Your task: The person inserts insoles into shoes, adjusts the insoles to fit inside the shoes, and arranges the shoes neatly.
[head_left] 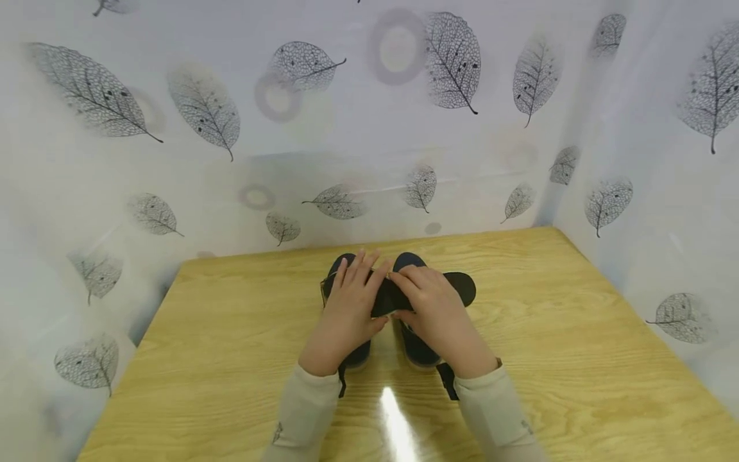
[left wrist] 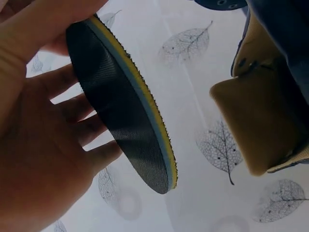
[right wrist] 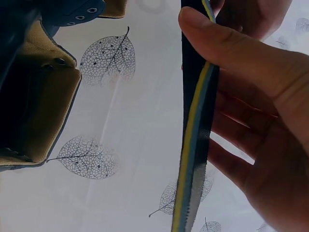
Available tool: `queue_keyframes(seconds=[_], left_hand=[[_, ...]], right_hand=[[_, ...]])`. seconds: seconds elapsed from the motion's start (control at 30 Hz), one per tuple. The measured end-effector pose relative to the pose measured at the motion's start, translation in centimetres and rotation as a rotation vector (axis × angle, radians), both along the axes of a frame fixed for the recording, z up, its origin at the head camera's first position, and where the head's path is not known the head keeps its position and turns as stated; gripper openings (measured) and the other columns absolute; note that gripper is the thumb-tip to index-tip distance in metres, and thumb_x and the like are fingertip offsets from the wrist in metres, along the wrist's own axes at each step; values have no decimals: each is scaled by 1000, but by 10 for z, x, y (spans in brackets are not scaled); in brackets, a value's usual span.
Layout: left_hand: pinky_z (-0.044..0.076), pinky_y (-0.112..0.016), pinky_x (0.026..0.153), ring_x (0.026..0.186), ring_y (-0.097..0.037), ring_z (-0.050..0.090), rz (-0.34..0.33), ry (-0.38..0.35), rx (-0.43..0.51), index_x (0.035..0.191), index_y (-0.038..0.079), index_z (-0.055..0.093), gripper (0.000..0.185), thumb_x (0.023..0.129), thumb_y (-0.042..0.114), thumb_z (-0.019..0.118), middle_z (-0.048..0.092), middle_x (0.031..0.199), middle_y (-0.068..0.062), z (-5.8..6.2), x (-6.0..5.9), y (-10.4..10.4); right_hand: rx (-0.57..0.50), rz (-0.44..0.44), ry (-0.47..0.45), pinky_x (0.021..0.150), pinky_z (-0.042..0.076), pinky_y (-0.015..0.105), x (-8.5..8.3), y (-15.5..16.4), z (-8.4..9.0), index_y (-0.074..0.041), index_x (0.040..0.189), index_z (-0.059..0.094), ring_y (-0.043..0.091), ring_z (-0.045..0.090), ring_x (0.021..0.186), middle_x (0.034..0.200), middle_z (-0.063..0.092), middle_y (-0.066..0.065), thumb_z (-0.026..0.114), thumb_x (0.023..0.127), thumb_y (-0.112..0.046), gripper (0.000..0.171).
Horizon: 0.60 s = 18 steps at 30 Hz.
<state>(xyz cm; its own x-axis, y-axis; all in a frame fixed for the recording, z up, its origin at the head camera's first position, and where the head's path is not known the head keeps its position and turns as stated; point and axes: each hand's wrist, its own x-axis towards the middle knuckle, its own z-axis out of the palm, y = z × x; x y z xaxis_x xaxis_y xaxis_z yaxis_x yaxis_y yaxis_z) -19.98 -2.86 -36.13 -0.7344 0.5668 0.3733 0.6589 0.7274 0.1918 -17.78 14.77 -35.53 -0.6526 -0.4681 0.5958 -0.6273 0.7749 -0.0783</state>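
A flat, oval insole, faced in dark woven mesh over thin blue and yellow foam layers, is held crosswise above a pair of dark blue shoes on a pale wood-grain bench. It is pinched at one end by the left hand, thumb on top and fingers spread beneath, and gripped nearer its middle by the right hand, thumb pressed across its edge. The shoes, lined in tan fabric with metal eyelets, are largely hidden under both hands; only toes and heels are seen. The walls are draped in glossy sheeting printed with grey skeleton leaves. Cream sleeves are cut off below.
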Motion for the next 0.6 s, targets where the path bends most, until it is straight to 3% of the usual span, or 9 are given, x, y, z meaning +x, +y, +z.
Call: queue_keyframes(seconds=[0.1,0.33,0.43,0.6], left_hand=[[23,-54,112,134,-35,36,28,26,23,138,7,46,83,69,24,88,45,139,-15,-1,0,-3],[38,-54,103,115,-31,54,-23,78,63,126,4,58,66,68,20,88,59,120,-13,0,-1,-19],[39,-52,102,112,-29,56,-41,51,54,122,6,61,61,69,20,88,62,117,-11,2,-2,-25],[34,-51,107,114,-26,55,-73,-13,24,124,9,62,55,74,18,84,62,118,-8,6,-2,-30]], right_hand=[[-8,0,-12,94,47,43,0,-3,-1,1,117,65,27,60,103,109,61,8,90,64,-12,61],[64,-30,-61,99,43,45,3,-11,-1,2,126,58,31,54,113,119,57,13,89,67,-15,69],[69,-34,-69,98,44,44,6,-14,-2,2,125,58,31,54,112,118,57,14,89,66,-14,68],[133,-74,-66,84,50,40,7,-23,-2,2,120,60,29,57,99,111,55,12,89,67,-19,64]])
